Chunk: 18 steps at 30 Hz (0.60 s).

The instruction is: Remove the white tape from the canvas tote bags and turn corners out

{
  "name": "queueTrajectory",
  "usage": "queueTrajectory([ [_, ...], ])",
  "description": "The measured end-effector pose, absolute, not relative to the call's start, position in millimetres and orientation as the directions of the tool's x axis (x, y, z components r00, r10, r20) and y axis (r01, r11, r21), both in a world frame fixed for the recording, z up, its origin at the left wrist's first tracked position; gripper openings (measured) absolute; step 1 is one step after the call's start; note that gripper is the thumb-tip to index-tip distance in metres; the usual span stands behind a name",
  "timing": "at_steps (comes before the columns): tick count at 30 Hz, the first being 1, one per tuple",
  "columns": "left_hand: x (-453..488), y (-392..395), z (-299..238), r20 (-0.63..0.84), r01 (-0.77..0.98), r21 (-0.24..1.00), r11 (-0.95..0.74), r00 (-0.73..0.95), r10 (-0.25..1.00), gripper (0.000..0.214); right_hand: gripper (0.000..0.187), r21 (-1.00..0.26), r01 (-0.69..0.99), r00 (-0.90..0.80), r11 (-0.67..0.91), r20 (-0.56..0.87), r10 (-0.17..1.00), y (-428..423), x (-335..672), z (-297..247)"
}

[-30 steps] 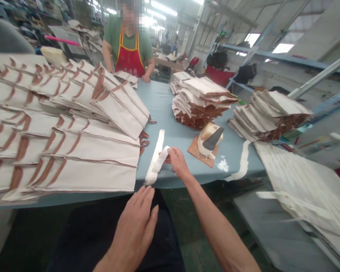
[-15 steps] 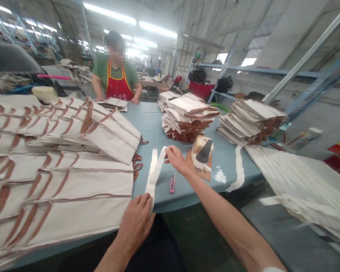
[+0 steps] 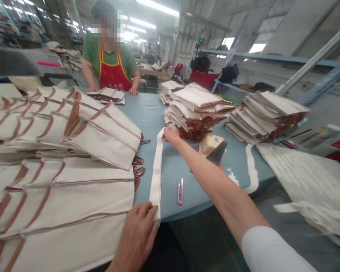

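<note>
A long white fabric strip (image 3: 156, 170) runs away from me across the blue-covered table (image 3: 170, 204). At the table's near edge, my left hand (image 3: 138, 226) is closed on the strip's near end, the band passing between fingers and thumb. My right hand (image 3: 171, 135) reaches far forward and pinches the other end, fingertips partly hidden. Pink-handled thread snips (image 3: 180, 192) lie to the right of the strip. Beyond my right forearm stands a cream block with a dark grey piece (image 3: 217, 152) against it, partly covered by the arm.
Overlapping cream fabric pieces with brown edging (image 3: 99, 189) fill the left side. Two piles, a nearer stack (image 3: 198, 100) and a right-hand stack (image 3: 272, 109), stand at the back. A co-worker in a red apron (image 3: 113, 73) is across the table. Another white strip (image 3: 251, 170) hangs over the right edge.
My right hand has moved forward with its end of the strip. The strip, doubled back before, now lies stretched out nearly straight. My left hand stays at the near end.
</note>
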<state>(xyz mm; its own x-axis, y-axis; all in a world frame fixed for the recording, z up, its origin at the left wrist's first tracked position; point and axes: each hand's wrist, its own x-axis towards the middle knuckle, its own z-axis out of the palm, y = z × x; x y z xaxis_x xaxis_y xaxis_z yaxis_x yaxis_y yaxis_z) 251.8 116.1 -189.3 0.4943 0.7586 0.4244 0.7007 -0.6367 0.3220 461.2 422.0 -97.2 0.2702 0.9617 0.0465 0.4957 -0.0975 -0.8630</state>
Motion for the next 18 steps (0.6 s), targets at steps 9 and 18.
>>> queueTrajectory([
  [9, 251, 118, -193, 0.518, 0.696, 0.266, -0.667, 0.480, 0.708, 0.030, 0.027, -0.853, 0.522, 0.317, -0.033, 0.157, 0.935, 468, 465, -78],
  [18, 250, 118, -198, 0.483, 0.691, 0.318, -0.649, 0.471, 0.738, 0.036, 0.019, -0.554, 0.768, 0.052, 0.322, 0.555, 0.830, 395, 510, -43],
])
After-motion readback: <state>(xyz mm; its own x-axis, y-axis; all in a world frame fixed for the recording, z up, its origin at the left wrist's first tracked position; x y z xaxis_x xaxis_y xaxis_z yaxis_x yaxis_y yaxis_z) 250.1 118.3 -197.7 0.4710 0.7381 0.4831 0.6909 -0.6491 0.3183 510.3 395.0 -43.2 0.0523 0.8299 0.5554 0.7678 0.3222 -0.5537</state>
